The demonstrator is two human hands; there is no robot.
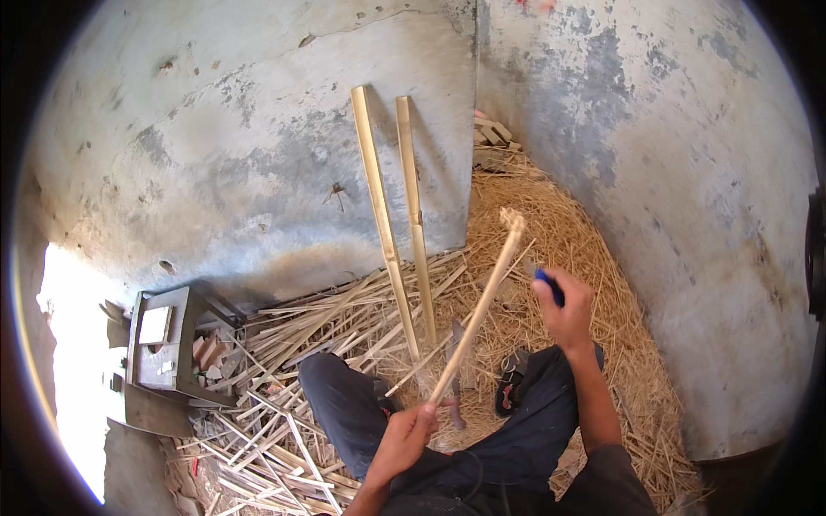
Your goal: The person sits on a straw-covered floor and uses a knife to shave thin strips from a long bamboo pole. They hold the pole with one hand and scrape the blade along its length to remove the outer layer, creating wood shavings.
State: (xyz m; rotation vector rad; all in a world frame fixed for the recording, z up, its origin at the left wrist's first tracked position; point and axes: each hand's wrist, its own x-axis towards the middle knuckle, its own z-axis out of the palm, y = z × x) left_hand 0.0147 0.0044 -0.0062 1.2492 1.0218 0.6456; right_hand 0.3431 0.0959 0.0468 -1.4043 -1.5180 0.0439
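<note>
Bamboo strip (477,314) upright before your knees, left hand (404,434) clenched round its lower end, frayed tip up. Right hand (564,310) fisted on blue-handled tool (548,285), raised beside it. Mid-splitting, seemingly; next stroke needs steady strip, aim clear of fingers.

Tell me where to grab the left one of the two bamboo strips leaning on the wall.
Probably best to take the left bamboo strip around its middle, coming from its left side. It leans tilted against the wall, its foot is buried in the split strips on the floor, and the other strip stands close on its right.
</note>
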